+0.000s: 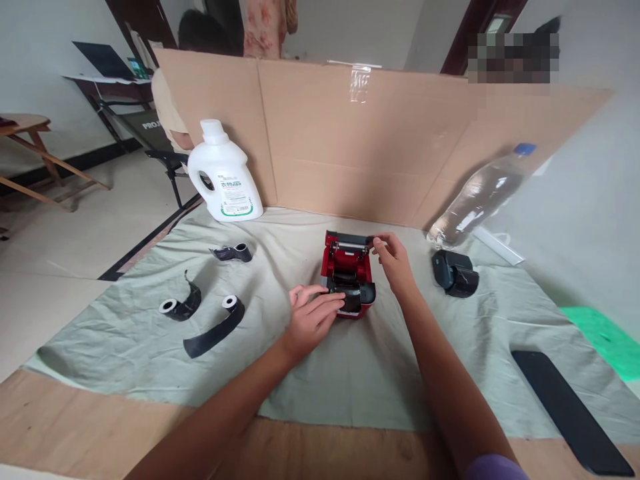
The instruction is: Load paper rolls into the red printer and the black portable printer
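A small red and black roll printer [345, 263] stands on the cloth in front of me with its lid [350, 239] raised. My left hand [313, 313] lies with fingers stretched out over the black strip [353, 300] at the printer's front. At the lid's right edge, the thumb and fingers of my right hand [393, 257] pinch its corner. Much of the strip is hidden under the left fingers. To the left lie a black roll with a long loose tail [220, 327], another roll [183, 303] and a curled black piece [235, 253].
A white detergent bottle [225, 177] and a clear bottle with a blue cap [480, 193] stand against the cardboard screen [345, 147]. A black device with a roll [455, 273] sits at right, with a dark phone-like slab [570, 410] nearer. People are partly visible behind the cardboard.
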### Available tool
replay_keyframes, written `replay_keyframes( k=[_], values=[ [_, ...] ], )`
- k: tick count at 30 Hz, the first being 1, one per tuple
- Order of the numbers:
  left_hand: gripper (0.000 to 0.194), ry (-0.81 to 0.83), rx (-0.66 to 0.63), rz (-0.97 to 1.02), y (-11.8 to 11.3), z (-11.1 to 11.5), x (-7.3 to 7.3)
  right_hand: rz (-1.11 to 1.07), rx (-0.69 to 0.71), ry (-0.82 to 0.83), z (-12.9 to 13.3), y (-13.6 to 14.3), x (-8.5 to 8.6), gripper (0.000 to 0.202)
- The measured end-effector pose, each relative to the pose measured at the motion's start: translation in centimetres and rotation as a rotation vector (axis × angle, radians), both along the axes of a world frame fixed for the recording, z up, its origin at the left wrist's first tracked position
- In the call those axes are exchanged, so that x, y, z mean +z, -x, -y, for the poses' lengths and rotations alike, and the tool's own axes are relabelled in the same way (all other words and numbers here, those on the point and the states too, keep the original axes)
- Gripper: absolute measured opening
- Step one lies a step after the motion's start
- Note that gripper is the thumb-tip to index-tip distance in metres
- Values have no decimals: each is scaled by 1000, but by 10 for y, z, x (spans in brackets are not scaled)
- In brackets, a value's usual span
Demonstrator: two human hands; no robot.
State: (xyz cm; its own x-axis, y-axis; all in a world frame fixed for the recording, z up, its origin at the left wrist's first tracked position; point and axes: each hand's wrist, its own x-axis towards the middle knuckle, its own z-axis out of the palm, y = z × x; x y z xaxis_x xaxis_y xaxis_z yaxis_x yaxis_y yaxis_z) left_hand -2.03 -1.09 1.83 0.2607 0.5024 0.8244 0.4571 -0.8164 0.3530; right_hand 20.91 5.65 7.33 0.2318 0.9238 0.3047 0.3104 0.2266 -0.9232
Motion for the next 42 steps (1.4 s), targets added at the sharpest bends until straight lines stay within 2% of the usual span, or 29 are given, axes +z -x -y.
replay_keyframes(
  k=[4,5,9,12,14,17,20,22,25,29,38,42],
  values=[
    [21,-33,4,-57,3,1,-1,67,57,-48,25,-1,-12,15],
    [21,-33,6,-69,4,1,-1,63,58,-32,31,-1,-17,17],
    [22,-35,5,-96,6,1,-4,-97,68,100,44,4,-33,53],
    [24,-31,3,-103,7,2,-6,-218,110,125,44,11,-39,61],
    [20,36,-3,-62,7,1,-6,-272,136,121,45,15,-41,62],
    [23,310,2,135,5,-9,1,-294,177,109,48,19,-41,59],
    [39,808,-13,422,1,-29,12,-312,196,96,50,20,-40,57],
    [46,1117,-121,528,0,-44,18,-348,203,87,50,20,-43,57],
    [54,1336,-292,594,1,-58,22,-411,213,86,47,19,-51,59],
    [57,1400,-347,644,2,-61,20,-405,191,99,45,20,-56,61],
    [59,1393,-329,666,0,-62,20,-319,142,89,44,22,-54,69],
    [60,1421,-356,636,4,-63,21,-393,149,119,44,28,-59,70]
  ],
)
